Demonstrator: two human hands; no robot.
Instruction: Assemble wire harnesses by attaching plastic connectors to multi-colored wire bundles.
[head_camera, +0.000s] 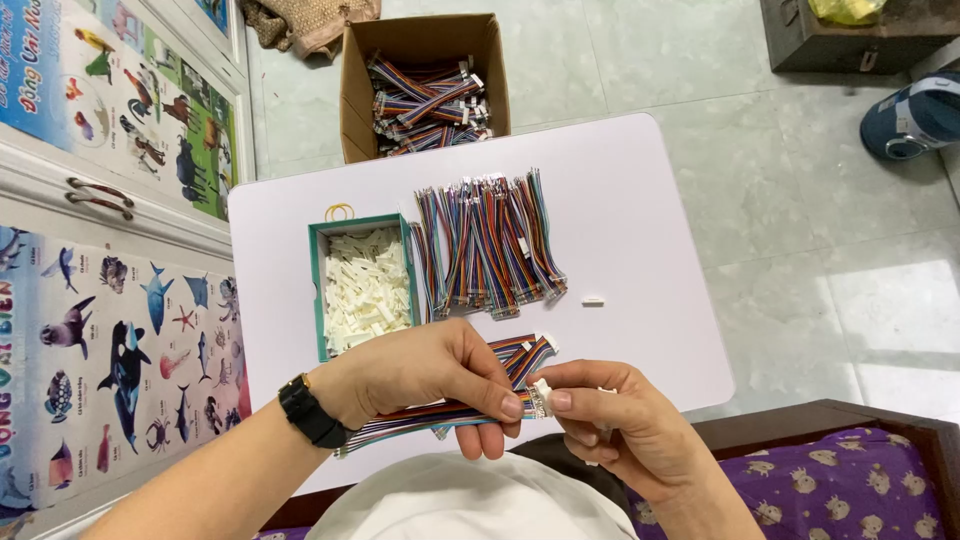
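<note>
Grip: left hand (420, 375) pinched wire bundle (440, 410); right hand (610, 420) pinched white plug (541, 392) at its end.
Done: finished wires (490, 245) beyond grip.
Left: plugs in tray (365, 285), wires in box (425, 100).

Brown cardboard box (420, 45), green tray (318, 290), animal posters (110, 380).

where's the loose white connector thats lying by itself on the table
In the head view, the lone white connector lies on the white table, just right of the rainbow wire pile, above the right hand.
</note>
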